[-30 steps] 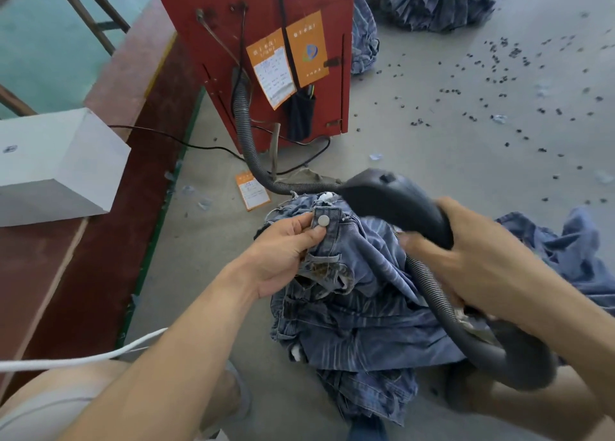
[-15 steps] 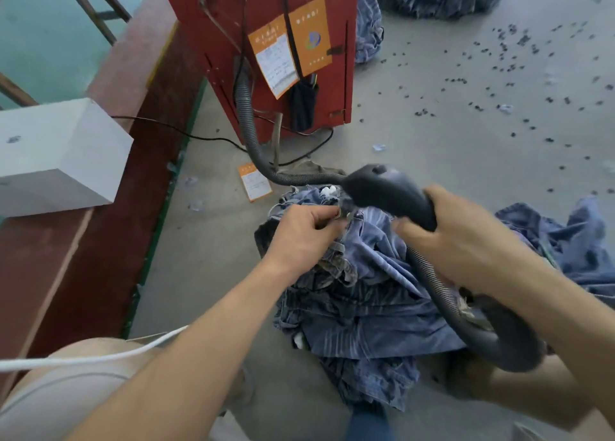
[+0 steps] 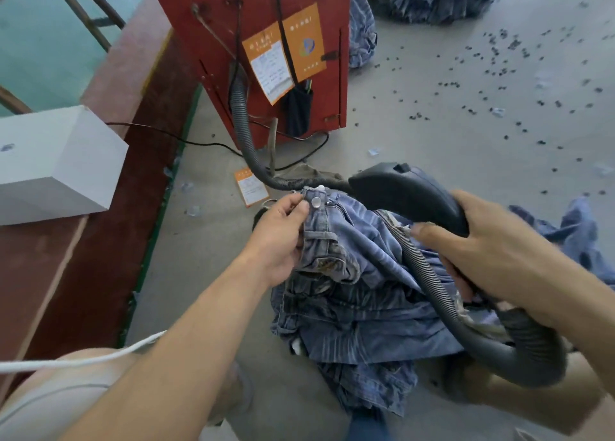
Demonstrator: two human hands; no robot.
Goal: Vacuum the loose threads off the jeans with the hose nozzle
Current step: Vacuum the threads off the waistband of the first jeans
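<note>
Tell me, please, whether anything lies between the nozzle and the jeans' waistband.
Nothing visible does. The nozzle, in the right hand, sits just beside the waistband that the left hand pinches; its mouth is hidden, so contact is unclear.

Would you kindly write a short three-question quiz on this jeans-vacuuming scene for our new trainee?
1. True or false: the left hand pinches the jeans at the waistband, beside the metal button.
2. What does the right hand grip? A) orange tag B) black nozzle C) white box
3. Fill in: the ribbed hose runs back to the ___ cabinet.

Key: 1 true; 2 B; 3 red.
</note>
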